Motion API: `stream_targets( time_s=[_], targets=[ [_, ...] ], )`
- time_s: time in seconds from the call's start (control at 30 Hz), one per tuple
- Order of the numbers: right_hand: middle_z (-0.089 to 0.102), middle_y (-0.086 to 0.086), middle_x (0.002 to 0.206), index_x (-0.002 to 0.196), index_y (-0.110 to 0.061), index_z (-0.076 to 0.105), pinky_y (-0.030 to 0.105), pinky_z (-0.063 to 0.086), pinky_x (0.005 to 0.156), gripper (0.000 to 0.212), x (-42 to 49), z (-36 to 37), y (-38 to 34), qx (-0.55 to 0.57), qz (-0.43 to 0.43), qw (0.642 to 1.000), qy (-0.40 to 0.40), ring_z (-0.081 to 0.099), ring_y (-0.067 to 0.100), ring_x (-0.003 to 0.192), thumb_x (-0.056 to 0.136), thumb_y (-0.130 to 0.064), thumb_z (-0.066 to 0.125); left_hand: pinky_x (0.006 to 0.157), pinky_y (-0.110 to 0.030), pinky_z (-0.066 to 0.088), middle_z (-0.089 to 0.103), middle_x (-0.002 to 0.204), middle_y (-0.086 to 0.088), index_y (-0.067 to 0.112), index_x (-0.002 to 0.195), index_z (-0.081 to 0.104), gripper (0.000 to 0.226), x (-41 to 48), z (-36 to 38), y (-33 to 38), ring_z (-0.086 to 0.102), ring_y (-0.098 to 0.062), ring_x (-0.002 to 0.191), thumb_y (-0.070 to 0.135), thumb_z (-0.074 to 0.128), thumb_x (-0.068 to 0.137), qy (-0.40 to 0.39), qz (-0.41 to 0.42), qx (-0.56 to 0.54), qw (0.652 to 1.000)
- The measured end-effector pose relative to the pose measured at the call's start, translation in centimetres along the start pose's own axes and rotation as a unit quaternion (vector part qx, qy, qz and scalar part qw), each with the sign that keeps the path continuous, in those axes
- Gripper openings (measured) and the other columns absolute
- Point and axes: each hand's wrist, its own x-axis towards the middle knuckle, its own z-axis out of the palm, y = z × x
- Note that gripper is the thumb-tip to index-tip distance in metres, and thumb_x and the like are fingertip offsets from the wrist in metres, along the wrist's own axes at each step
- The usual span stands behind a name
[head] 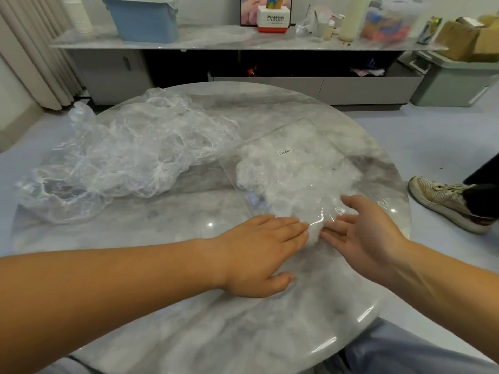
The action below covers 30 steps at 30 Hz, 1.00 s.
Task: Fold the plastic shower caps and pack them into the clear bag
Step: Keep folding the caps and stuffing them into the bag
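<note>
A loose heap of crumpled clear plastic shower caps [127, 155] lies on the left half of the round marble table [189, 333]. To its right lies the clear bag [294, 168] with a small barcode label, holding a white wad of folded caps. My left hand [259, 255] lies flat, palm down, its fingertips against a small white folded cap [315, 231] at the bag's near edge. My right hand [370, 233] is palm up with fingers spread, touching the bag's mouth from the right. Neither hand is closed around anything.
Another person's shoe [442, 203] stands on the floor right of the table. Behind the table runs a low marble-topped cabinet [205, 39] carrying a blue bin [143, 17], a Panasonic box [274, 18], bottles and cardboard boxes. A grey lidded bin [448, 82] sits far right.
</note>
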Motion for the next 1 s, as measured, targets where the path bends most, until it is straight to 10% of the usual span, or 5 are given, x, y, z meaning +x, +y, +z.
stream_targets(
  time_s=[0.47, 0.6, 0.7, 0.8, 1.0],
  targets=[
    [0.069, 0.003, 0.080, 0.090, -0.011, 0.069, 0.041, 0.054, 0.078, 0.021, -2.0, 1.2, -2.3, -0.268, -0.236, 0.934, 0.010, 0.067, 0.021, 0.082, 0.100, -0.025, 0.056, 0.120, -0.038, 0.025, 0.039, 0.157, -0.008, 0.021, 0.145, 0.045, 0.059, -2.9, -0.8, -1.8, 0.035, -0.024, 0.144, 0.058, 0.037, 0.099, 0.122, -0.012, -0.001, 0.992],
    [0.073, -0.013, 0.092, 0.089, -0.021, 0.073, 0.026, 0.051, 0.079, 0.027, -1.5, 6.8, -2.0, -0.396, -0.312, 0.855, -0.122, 0.066, 0.002, 0.087, 0.101, -0.030, 0.050, 0.112, -0.039, 0.033, 0.050, 0.145, -0.005, 0.025, 0.126, 0.062, 0.062, -7.7, -1.3, -7.7, 0.046, -0.025, 0.135, 0.060, 0.024, 0.093, 0.160, -0.227, -0.020, 0.960],
    [0.069, -0.010, 0.107, 0.102, -0.018, 0.072, 0.025, 0.048, 0.091, 0.037, -0.4, 11.3, -0.3, -0.509, -0.320, 0.766, -0.227, 0.062, 0.004, 0.100, 0.104, -0.042, 0.043, 0.124, -0.042, 0.009, 0.006, 0.169, -0.005, 0.035, 0.144, 0.050, 0.069, -11.5, -0.4, -12.2, 0.002, -0.022, 0.155, 0.067, 0.019, 0.091, 0.079, -0.379, -0.058, 0.920],
    [0.055, -0.001, 0.141, 0.112, -0.012, 0.068, 0.009, 0.030, 0.103, 0.048, 1.2, 15.9, 2.0, -0.577, -0.330, 0.675, -0.320, 0.042, 0.011, 0.133, 0.107, -0.045, 0.035, 0.124, -0.042, 0.000, -0.008, 0.169, -0.001, 0.033, 0.157, 0.027, 0.067, -12.9, 1.1, -14.3, -0.008, -0.016, 0.155, 0.066, 0.024, 0.099, -0.012, -0.382, -0.071, 0.921],
    [-0.005, -0.012, 0.169, 0.127, -0.034, 0.063, 0.034, -0.002, 0.124, 0.051, 4.6, 19.4, 4.6, -0.694, -0.308, 0.544, -0.357, -0.015, 0.006, 0.153, 0.103, -0.060, 0.026, 0.125, -0.041, 0.006, 0.009, 0.169, -0.003, 0.018, 0.160, 0.020, 0.076, -14.4, 2.5, -13.8, 0.010, -0.019, 0.154, 0.064, 0.026, 0.100, -0.057, -0.310, -0.062, 0.947]
  ],
)
